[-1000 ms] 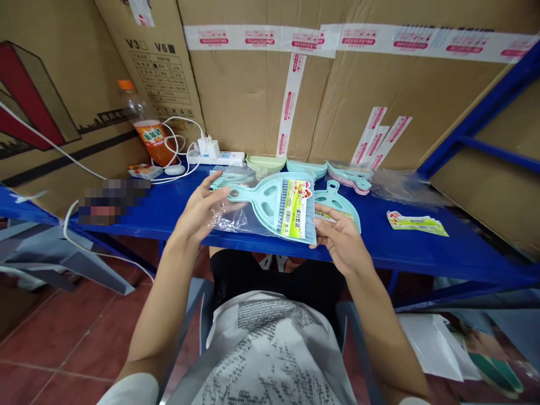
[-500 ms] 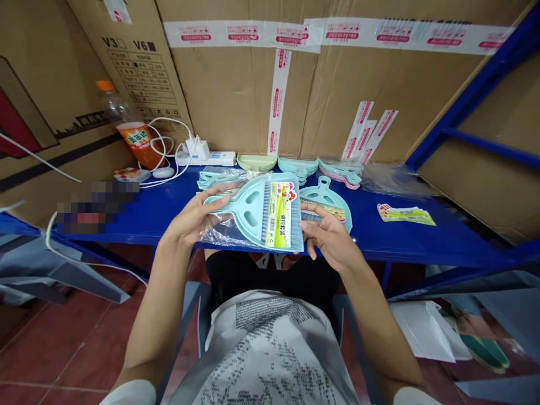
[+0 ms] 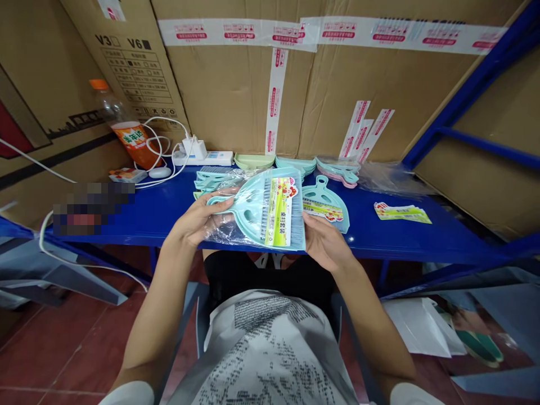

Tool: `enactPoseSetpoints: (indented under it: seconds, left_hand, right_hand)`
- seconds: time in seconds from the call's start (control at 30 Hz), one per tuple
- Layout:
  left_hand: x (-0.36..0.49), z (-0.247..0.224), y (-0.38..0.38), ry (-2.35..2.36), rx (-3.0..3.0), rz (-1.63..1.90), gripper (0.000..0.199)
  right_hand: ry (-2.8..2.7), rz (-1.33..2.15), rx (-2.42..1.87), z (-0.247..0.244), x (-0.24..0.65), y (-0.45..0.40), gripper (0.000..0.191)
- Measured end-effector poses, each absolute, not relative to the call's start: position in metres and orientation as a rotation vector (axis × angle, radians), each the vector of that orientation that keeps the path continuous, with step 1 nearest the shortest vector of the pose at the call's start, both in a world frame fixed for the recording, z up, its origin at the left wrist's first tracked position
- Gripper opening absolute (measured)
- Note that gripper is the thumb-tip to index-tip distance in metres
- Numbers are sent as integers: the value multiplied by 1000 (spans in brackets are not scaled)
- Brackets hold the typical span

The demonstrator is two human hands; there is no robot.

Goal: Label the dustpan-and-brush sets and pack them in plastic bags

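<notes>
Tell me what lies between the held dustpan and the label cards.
In the head view: a second dustpan set, lying on the blue table, and the right hand.

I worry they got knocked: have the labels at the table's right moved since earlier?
No; judged against the tape strips on the cardboard, the labels lie where they did.

Some fingers of L hand (image 3: pixel 189 224) are partly hidden by held dustpan set (image 3: pixel 256 202); R hand (image 3: pixel 329 243) fingertips are mostly hidden under its far end; 2nd dustpan (image 3: pixel 325 195), just beyond R fingers, is partly covered; small print on label (image 3: pixel 279 214) btwn fingers can't be read; item (image 3: pixel 93 209) well left of L fingers is pixelated; sleeves (image 3: pixel 131 392) are cut off at bottom edge.
</notes>
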State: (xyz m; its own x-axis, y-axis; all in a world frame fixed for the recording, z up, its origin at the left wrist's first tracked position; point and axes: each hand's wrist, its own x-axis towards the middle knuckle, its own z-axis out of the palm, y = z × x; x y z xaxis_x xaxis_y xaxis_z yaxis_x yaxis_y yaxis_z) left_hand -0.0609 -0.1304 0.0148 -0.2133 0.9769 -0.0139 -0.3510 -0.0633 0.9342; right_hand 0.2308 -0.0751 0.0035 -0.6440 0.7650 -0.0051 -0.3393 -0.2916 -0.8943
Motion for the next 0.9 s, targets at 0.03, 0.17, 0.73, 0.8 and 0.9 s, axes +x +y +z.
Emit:
enactPoseSetpoints:
  seconds: [0.03, 0.17, 0.73, 0.8, 0.9]
  left_hand:
    - [-59, 16, -131, 1065, 853, 1528, 47]
    - [-60, 20, -135, 1063, 894, 1519, 38]
    - [-77, 17, -132, 1167, 868, 1627, 28]
    - [-75, 17, -132, 1183, 866, 1607, 27]
    - [-71, 16, -132, 1188, 858, 1588, 26]
  right_hand:
    - [-1208, 1986, -578, 3, 231, -74, 38]
    - [-1188, 1911, -595, 6, 233, -70, 39]
    - [-1263, 1673, -667, 8, 235, -65, 47]
    - [-1258, 1627, -663, 7, 235, -64, 44]
    - [-1242, 1588, -649, 2, 233, -61, 40]
